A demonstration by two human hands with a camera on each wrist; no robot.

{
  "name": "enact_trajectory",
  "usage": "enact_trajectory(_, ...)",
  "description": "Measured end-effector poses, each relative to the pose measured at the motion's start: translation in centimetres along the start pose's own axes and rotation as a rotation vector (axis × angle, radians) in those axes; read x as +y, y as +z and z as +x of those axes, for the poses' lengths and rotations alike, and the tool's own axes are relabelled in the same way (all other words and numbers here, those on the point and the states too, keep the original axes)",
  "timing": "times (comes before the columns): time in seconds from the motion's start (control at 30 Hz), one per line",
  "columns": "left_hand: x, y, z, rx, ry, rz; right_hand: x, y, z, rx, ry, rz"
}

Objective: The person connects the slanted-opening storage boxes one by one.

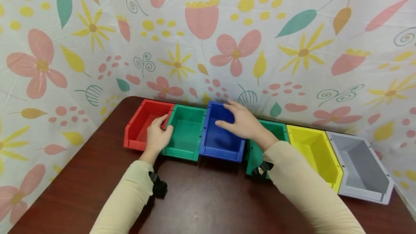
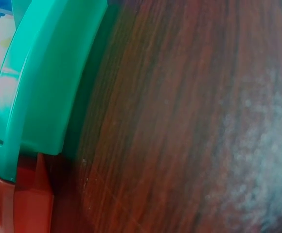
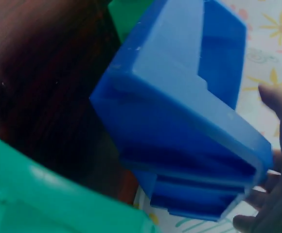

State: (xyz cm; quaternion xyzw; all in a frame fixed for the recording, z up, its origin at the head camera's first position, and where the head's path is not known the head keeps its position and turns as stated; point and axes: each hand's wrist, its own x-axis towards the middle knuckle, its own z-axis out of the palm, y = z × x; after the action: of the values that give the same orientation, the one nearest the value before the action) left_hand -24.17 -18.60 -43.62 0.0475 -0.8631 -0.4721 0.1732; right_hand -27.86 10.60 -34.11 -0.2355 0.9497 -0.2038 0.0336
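My left hand (image 1: 159, 135) is at the shared edge of the red bin (image 1: 134, 133) and the left green bin (image 1: 185, 133), its fingertips near their side rims and its thumb over the green bin. In the left wrist view, the green bin's front (image 2: 48, 87) and the red bin's corner (image 2: 31, 208) show. Over the right side of the blue bin (image 1: 216, 138) is my right hand (image 1: 243, 120), thumb and fingers spread apart. From the right wrist, its fingers (image 3: 270, 194) appear at the far edge of the blue bin (image 3: 180, 116), with the thumb standing off from it.
Right of the blue bin stand another green bin (image 1: 255, 156), partly hidden by my right arm, a yellow bin (image 1: 312, 151) and a grey bin (image 1: 364, 165). The row stands on a dark wooden table (image 1: 198, 201) before a flowered cloth backdrop (image 1: 201, 57).
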Motion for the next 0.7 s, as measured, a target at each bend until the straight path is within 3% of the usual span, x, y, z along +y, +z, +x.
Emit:
enact_trajectory(0.5, 0.1, -0.1, -0.1, 0.003, -0.002, 0.005, -2.0, 1.0, 2.5, -0.14, -0.106, -0.097)
enact_trajectory(0.7, 0.2, 0.0, -0.1, 0.002, -0.007, 0.001, -1.9, 1.2, 3.2, -0.167, -0.087, -0.114)
